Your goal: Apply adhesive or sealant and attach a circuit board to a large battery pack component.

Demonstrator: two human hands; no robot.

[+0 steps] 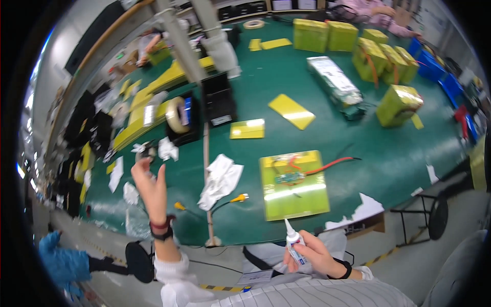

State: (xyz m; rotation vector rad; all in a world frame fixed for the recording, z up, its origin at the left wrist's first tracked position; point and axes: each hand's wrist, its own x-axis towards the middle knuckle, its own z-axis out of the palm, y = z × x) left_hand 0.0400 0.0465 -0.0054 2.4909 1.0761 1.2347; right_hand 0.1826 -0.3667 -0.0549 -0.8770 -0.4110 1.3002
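Observation:
My right hand [317, 252] is closed around a small white glue bottle [293, 239] with a pointed nozzle tilted up, just off the table's near edge. Beyond the nozzle lies a flat yellow-green battery pack [286, 202]. On it sit a small green circuit board [290, 177] and a thick red wire [332, 165] that runs off to the right. My left hand [150, 190] is raised over the left part of the table, thumb and fingers apart, with nothing seen in it. Nearest its fingertips is a small dark object [148, 151], partly hidden and blurred.
Crumpled white paper [221, 179] and yellow connectors on black cables [238, 198] lie between my hands on the green table [255, 92]. Farther off are yellow sheets [291, 111], a silvery wrapped pack [335, 84], several yellow-green packs [400, 106] and a tape dispenser [179, 117]. A person in pink [371, 10] sits opposite.

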